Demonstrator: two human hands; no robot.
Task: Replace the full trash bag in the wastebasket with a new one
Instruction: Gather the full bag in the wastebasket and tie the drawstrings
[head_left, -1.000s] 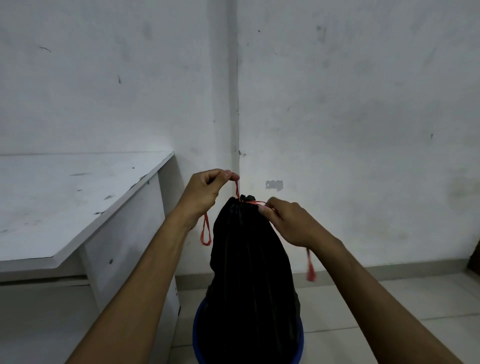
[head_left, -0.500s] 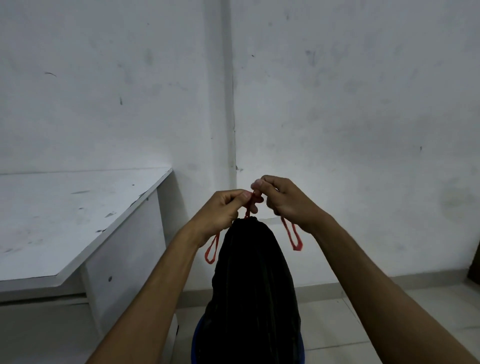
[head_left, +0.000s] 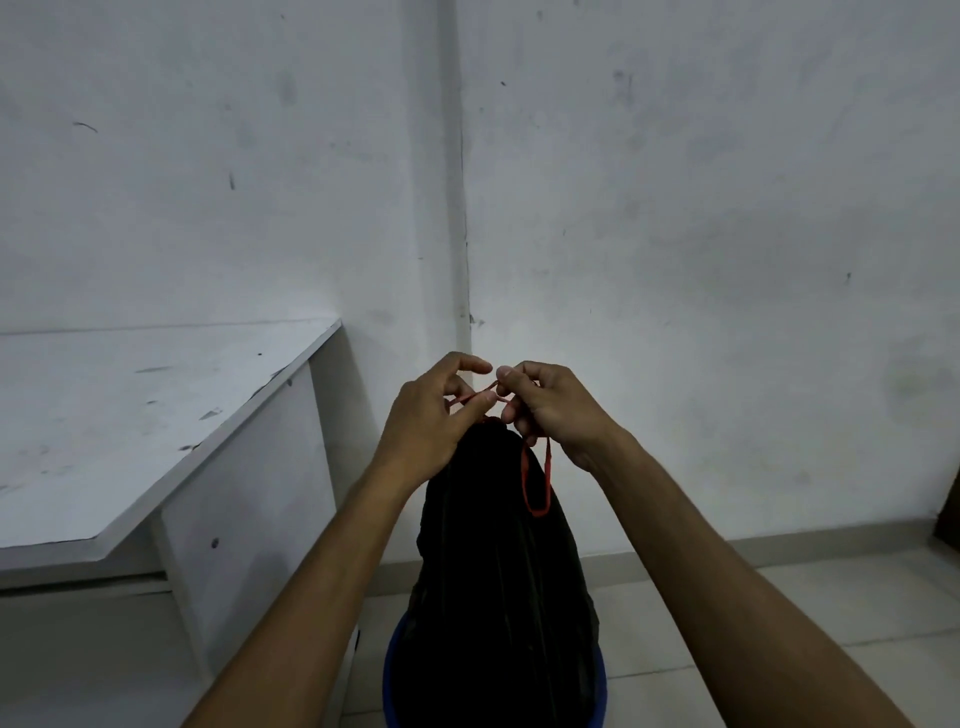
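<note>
Nearest: blue wastebasket (head_left: 390, 691), only its rim visible at bottom of view, on tiled floor (head_left: 779, 613). Black trash bag (head_left: 498, 597) stands up out of it, gathered to a narrow neck at the top, directly below the fingers.

Both forearms reach in from the bottom edge and meet above the bag neck. Left hand (head_left: 431, 421): thumb and fingertips pinching a red drawstring (head_left: 535, 483) strand, index finger curled above it. Right hand (head_left: 553, 410): fingers curled, pinching the same drawstring from the other side. Fingertips of the two hands nearly touch; a short crossed stretch of string runs between them. One drawstring loop hangs down below the right-hand fingers, against the bag's upper right side.

Left of the fingers: white table (head_left: 130, 431), scuffed top, its side panel just beside the basket.

Beyond the fingers: white wall corner (head_left: 462, 208), marked and scratched, grey baseboard at bottom.

No brand, label or readable writing on bag, basket or table.
</note>
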